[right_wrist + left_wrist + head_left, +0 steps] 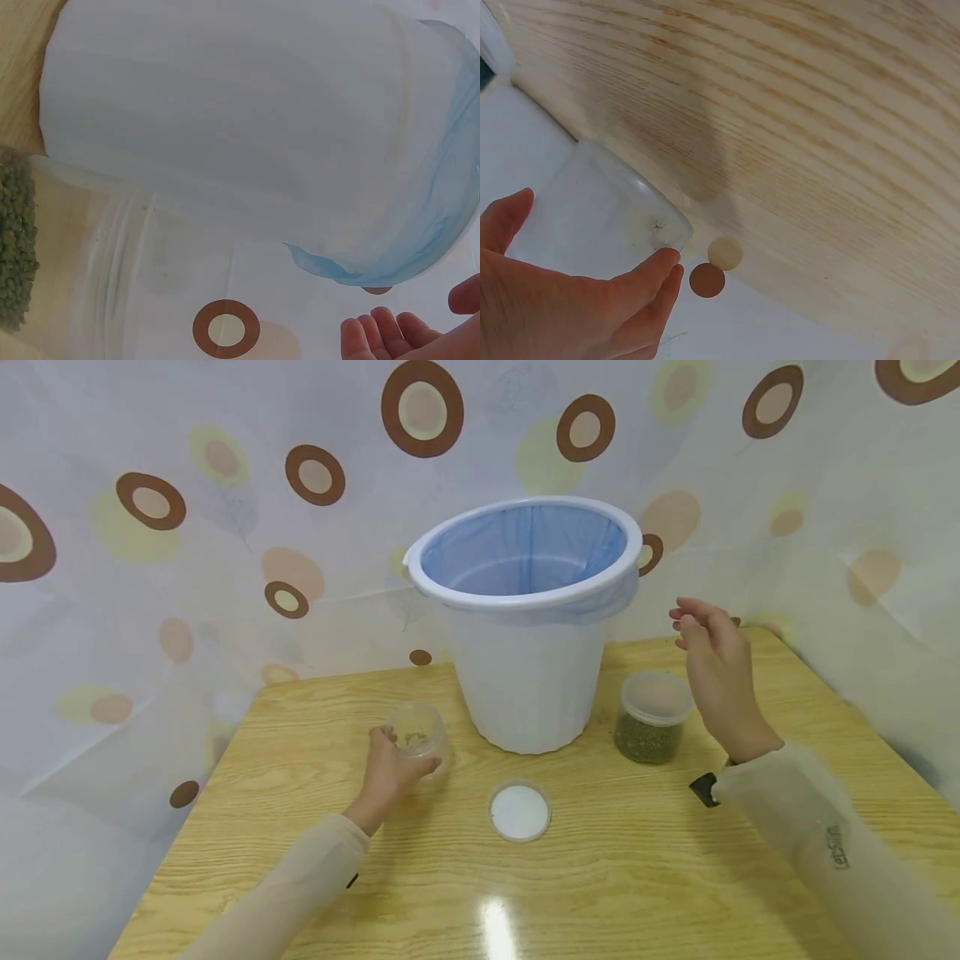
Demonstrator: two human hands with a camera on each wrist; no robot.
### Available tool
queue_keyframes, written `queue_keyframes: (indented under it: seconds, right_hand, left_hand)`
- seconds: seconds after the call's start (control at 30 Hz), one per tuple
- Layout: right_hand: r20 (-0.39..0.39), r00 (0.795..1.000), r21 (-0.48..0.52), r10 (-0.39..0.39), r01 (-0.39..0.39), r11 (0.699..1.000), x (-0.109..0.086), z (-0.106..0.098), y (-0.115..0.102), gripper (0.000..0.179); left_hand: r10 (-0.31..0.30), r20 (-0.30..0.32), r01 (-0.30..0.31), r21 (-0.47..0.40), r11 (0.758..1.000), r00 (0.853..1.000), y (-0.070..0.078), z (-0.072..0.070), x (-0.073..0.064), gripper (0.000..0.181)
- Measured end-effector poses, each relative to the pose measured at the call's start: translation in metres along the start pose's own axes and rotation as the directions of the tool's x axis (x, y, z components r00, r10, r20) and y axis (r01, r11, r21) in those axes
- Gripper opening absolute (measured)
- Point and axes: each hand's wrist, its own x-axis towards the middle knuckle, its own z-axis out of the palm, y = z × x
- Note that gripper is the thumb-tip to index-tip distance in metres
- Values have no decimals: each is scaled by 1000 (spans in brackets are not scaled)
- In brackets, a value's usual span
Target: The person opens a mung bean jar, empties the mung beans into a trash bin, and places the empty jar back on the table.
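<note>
My left hand grips a clear plastic jar, thumb on one side and fingers on the other. A few small greenish bits lie inside it, seen also through the jar's wall in the left wrist view. My right hand is raised above the table, fingers loosely bent, with nothing in it. Just left of that hand stands a second clear jar, partly filled with small green granules. A round white lid lies flat on the table between the arms.
A tall white bin lined with a blue bag stands at the back middle of the wooden table. A small black object shows beside the right sleeve. Patterned sheeting hangs behind.
</note>
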Motion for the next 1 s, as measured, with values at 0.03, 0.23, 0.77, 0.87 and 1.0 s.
queue_keyframes:
  seconds: [0.03, 0.23, 0.77, 0.87, 1.0]
  right_hand:
    - [6, 1000, 2, 1, -1, 1000, -2, 0, 1, 46]
    - [11, 1000, 12, 6, -6, 1000, -7, 0, 10, 44]
    - [65, 998, 41, 8, -11, 999, -18, 7, 19, 43]
    - [67, 998, 40, -7, 5, 999, -20, 8, 20, 42]
    - [60, 998, 32, -33, 31, 999, -23, 8, 23, 41]
  left_hand:
    - [3, 3, -3, 3, 1000, 1000, -1, 1, 0, 90]
    - [-6, 18, 6, 1, 1000, 1000, -4, 5, 1, 89]
    - [33, -67, -26, 102, 994, 997, -2, 2, -7, 118]
    - [125, -118, -110, 126, 986, 985, 5, 0, -15, 117]
    - [410, -141, -386, 169, 907, 901, 18, 8, -32, 100]
